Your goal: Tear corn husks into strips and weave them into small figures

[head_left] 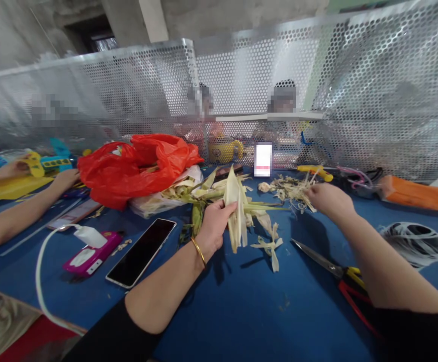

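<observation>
Near the middle of the blue table, my left hand (pixel 216 221) grips a pale dried corn husk (pixel 235 211) between thumb and fingers. Farther right, my right hand (pixel 326 198) is closed at the edge of a pile of thin husk scraps (pixel 288 190); what its fingers hold is too small to make out. More husks (pixel 209 190) lie behind my left hand. A husk piece with several strips (pixel 271 245) rests on the table between my hands. Scissors (pixel 330 266) with red and yellow handles lie beneath my right forearm.
A red plastic bag (pixel 139 168) stands back left. Nearer are a black-screened phone (pixel 142 252) and a magenta power bank (pixel 92 256) with a white cable. Right are a grey coil (pixel 417 244) and an orange packet (pixel 418 195). Another person's hands (pixel 66 180) work at far left.
</observation>
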Action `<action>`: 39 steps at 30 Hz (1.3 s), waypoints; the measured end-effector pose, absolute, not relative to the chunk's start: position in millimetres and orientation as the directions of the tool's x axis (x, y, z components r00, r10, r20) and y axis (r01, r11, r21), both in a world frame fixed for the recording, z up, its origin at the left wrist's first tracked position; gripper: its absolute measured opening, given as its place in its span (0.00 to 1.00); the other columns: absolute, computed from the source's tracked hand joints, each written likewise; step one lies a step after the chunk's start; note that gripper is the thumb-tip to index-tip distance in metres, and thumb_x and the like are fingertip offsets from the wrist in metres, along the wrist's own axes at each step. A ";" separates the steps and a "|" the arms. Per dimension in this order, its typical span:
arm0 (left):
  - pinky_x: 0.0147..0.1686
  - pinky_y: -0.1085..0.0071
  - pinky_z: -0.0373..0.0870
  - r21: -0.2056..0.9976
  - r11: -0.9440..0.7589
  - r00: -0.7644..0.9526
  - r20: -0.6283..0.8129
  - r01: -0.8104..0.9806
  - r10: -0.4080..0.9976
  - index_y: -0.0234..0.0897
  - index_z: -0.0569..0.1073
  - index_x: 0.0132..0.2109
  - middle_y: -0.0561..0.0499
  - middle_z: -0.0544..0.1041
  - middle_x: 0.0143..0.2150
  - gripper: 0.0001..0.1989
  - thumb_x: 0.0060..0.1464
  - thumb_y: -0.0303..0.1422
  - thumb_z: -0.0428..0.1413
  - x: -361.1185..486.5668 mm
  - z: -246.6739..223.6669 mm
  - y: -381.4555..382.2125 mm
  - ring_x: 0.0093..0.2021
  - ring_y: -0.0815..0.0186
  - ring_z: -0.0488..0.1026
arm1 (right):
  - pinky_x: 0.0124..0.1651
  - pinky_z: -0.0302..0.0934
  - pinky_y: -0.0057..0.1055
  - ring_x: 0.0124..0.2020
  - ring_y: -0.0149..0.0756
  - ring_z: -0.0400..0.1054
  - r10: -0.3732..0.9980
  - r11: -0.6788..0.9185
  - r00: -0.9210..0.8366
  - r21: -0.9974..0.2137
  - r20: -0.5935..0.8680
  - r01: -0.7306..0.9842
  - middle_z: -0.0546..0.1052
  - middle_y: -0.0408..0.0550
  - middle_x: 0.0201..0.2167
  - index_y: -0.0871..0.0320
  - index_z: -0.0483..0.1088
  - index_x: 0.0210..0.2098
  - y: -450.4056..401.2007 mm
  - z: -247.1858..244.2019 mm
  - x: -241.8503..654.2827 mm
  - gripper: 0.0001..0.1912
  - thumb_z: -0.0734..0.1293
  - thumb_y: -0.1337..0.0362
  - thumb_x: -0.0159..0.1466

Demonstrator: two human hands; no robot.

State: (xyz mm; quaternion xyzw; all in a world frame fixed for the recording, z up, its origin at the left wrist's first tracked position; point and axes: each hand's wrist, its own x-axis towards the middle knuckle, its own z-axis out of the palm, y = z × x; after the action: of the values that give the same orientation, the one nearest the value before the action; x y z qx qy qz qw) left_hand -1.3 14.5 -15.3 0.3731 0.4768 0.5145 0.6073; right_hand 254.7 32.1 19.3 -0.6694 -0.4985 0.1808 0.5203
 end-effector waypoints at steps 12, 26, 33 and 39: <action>0.17 0.73 0.65 0.970 0.121 -0.008 -0.125 -0.212 0.992 0.34 0.73 0.30 0.53 0.74 0.21 0.09 0.42 0.36 0.60 0.5 -10.6 7.6 0.17 0.68 0.68 | 0.26 0.50 0.27 0.23 0.30 0.60 0.915 0.402 -0.307 -0.642 0.261 0.653 0.69 0.40 0.20 0.55 0.70 0.26 -8.7 28.8 150.5 0.10 0.67 0.56 0.57; 0.21 0.71 0.66 0.952 0.097 0.053 -0.085 -0.289 0.995 0.36 0.73 0.30 0.48 0.77 0.26 0.18 0.49 0.48 0.57 2.5 -5.1 4.5 0.22 0.65 0.72 | 0.25 0.49 0.26 0.21 0.30 0.59 0.962 0.243 -0.061 -0.724 0.268 0.646 0.67 0.39 0.18 0.56 0.64 0.21 -4.9 12.7 144.0 0.10 0.62 0.61 0.57; 0.21 0.70 0.67 0.951 0.079 0.060 -0.064 -0.298 0.996 0.36 0.74 0.33 0.48 0.77 0.27 0.16 0.50 0.47 0.56 2.2 -6.1 6.1 0.24 0.63 0.73 | 0.25 0.51 0.26 0.22 0.30 0.59 0.959 0.257 -0.045 -0.795 0.279 0.549 0.67 0.39 0.19 0.57 0.65 0.23 -2.0 10.2 145.8 0.09 0.63 0.59 0.56; 0.21 0.70 0.66 0.981 0.041 0.138 -0.015 -0.190 0.990 0.37 0.75 0.31 0.50 0.75 0.23 0.16 0.51 0.46 0.56 4.9 -6.8 1.3 0.21 0.63 0.73 | 0.27 0.51 0.26 0.23 0.30 0.61 0.937 0.231 0.032 -0.686 0.348 0.690 0.70 0.40 0.20 0.55 0.64 0.24 -4.9 7.6 143.1 0.07 0.65 0.60 0.55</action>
State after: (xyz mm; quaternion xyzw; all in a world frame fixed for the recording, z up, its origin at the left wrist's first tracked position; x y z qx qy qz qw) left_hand 4.9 1.3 -6.8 0.4750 0.4212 0.5036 0.5859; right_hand 143.1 -4.9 7.6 -0.6001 -0.6779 0.1563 0.3949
